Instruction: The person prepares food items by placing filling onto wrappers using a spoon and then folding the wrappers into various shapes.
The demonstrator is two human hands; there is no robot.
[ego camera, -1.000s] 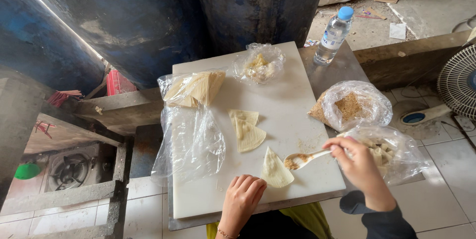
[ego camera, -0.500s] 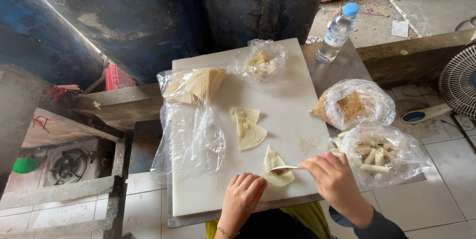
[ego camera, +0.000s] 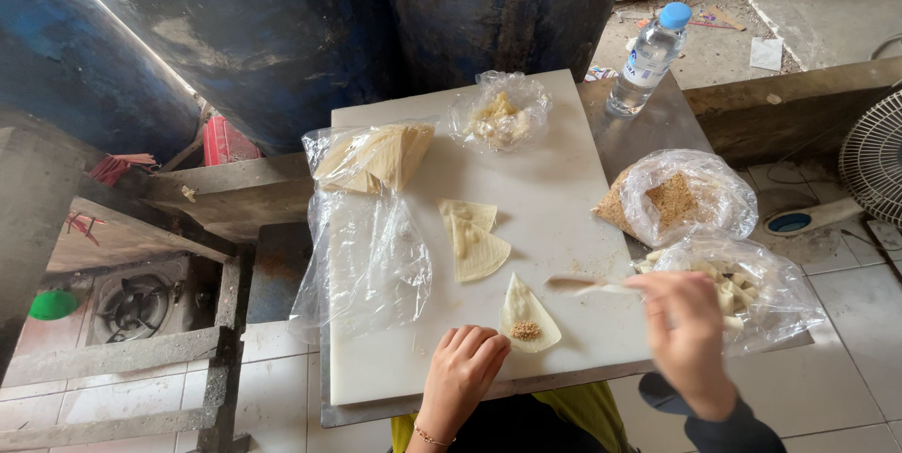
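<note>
pinning the thin, floppy wrapper point(ego camera: 529, 314) by its edge, left hand point(ego camera: 462, 370) lies flat while right hand point(ego camera: 684, 335) pinches a light spoon point(ego camera: 587, 285).

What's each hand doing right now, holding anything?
Left hand: empty, fingers curled, resting on the white board beside the filled wrapper.
Right hand: closed on a spoon.

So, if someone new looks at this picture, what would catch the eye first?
Probably the large white rectangular cutting board in the middle, where a pale triangular dough wrapper with a small heap of brown crumbly filling lies near the front edge. The left hand rests beside that wrapper, while the blurred right hand holds a small spoon above the board. Clear plastic bags of food ring the board, and a clear plastic water bottle with a blue cap stands behind.
</note>
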